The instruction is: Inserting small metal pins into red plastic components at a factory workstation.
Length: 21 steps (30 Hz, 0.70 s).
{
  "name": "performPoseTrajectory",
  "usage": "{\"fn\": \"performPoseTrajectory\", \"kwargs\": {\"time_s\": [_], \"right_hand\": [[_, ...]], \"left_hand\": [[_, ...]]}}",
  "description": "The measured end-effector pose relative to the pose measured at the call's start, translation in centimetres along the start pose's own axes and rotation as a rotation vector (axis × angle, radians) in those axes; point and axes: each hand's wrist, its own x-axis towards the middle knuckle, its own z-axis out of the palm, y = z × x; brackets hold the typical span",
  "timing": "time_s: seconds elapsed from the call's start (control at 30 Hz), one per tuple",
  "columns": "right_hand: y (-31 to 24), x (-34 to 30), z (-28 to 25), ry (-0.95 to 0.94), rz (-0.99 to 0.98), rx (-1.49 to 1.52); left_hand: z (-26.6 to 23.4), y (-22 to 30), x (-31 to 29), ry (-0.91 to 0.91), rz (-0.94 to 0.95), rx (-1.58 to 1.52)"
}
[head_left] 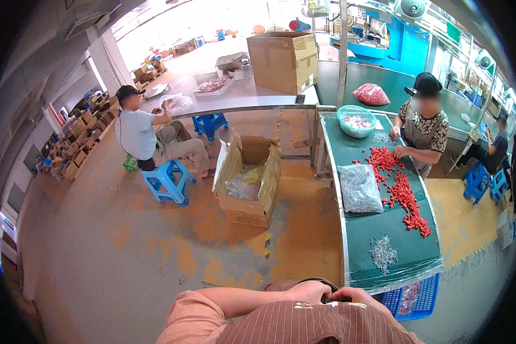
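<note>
My left hand (309, 291) and my right hand (354, 294) meet in front of my waist, at the lower edge of the view. Both look curled inward. A small dark patch shows between them, but my apron (292, 324) and the backs of my hands hide what they hold, if anything. Just ahead and to the right stands a green-topped work table (355, 246). On its near end lies a loose pile of small grey metal pins (383, 254). Many red plastic pieces (406, 200) are spread along its right side, beside a clear bag of grey parts (359, 189).
Across the table a co-worker (424, 123) handles small parts near a turquoise basket (356, 121). Another person (140, 123) sits on a blue stool (169, 180) at the left. An open carton (249, 183) stands on the floor. Under the table's near end sits a blue crate (421, 301).
</note>
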Motion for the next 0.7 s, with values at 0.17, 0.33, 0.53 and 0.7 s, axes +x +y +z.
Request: {"fn": "performPoseTrajectory", "kwargs": {"time_s": [0.17,0.33,0.53,0.7], "right_hand": [[1.7,0.2,-0.5,0.040,-0.123,-0.030],[4.9,0.7,-1.4,0.046,-0.182,-0.047],[3.5,-0.9,-0.6,0.192,-0.203,0.221],[4.7,-1.6,0.0,0.458,-0.280,0.560]], "left_hand": [[-0.2,2.1,0.1,0.014,-0.029,0.021],[0.3,2.6,0.4,0.014,0.005,0.055],[0.6,1.6,0.0,0.157,-0.189,-0.487],[0.2,1.5,-1.8,0.486,-0.297,-0.604]]}}
